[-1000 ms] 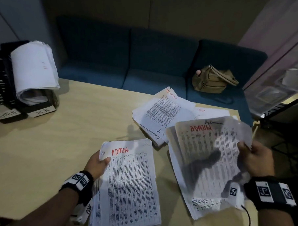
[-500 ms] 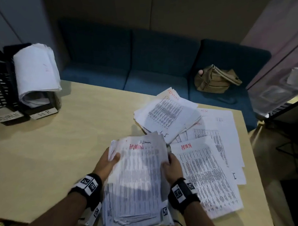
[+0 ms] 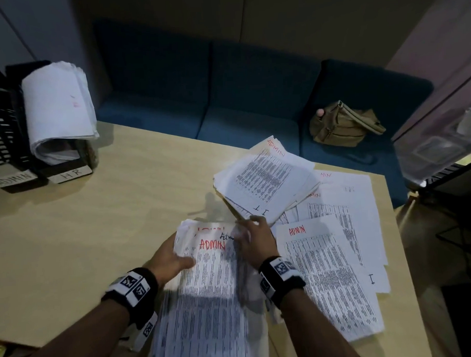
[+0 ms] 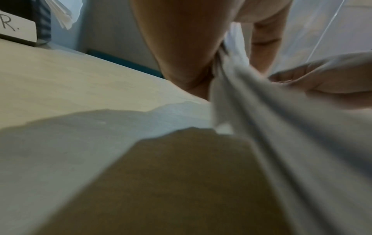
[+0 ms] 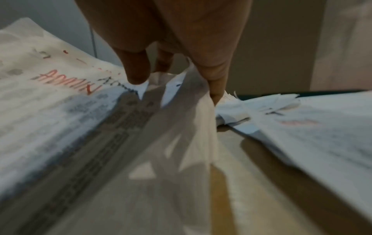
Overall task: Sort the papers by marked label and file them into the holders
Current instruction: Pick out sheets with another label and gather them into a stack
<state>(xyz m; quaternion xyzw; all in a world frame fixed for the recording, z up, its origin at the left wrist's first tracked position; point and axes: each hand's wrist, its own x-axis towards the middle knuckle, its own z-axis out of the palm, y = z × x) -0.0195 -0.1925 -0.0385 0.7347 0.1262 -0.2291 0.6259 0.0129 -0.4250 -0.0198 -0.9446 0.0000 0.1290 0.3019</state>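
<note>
A thick stack of printed sheets marked ADMIN in red (image 3: 209, 292) lies at the table's near edge. My left hand (image 3: 175, 258) grips its left edge, thumb on top of the sheets. My right hand (image 3: 252, 238) pinches the upper right corner of the top sheets; in the right wrist view the paper (image 5: 187, 111) rises between thumb and finger of that hand (image 5: 175, 82). To the right lie a loose ADMIN sheet (image 3: 322, 277) and a pile marked IT (image 3: 264, 182). Black holders labelled ADMIN (image 3: 11, 178) and HR (image 3: 69, 173) stand far left.
A curled bundle of papers (image 3: 58, 107) sits in the HR holder. More loose sheets (image 3: 351, 200) spread to the table's right edge. Behind the wooden table (image 3: 96, 238) is a blue sofa (image 3: 226, 111) with a tan bag (image 3: 342, 125).
My right hand carried ADMIN sheets leftward and laid them on the stack held by my left hand. Both hands now hold the stack, the right one nearer its top corner.
</note>
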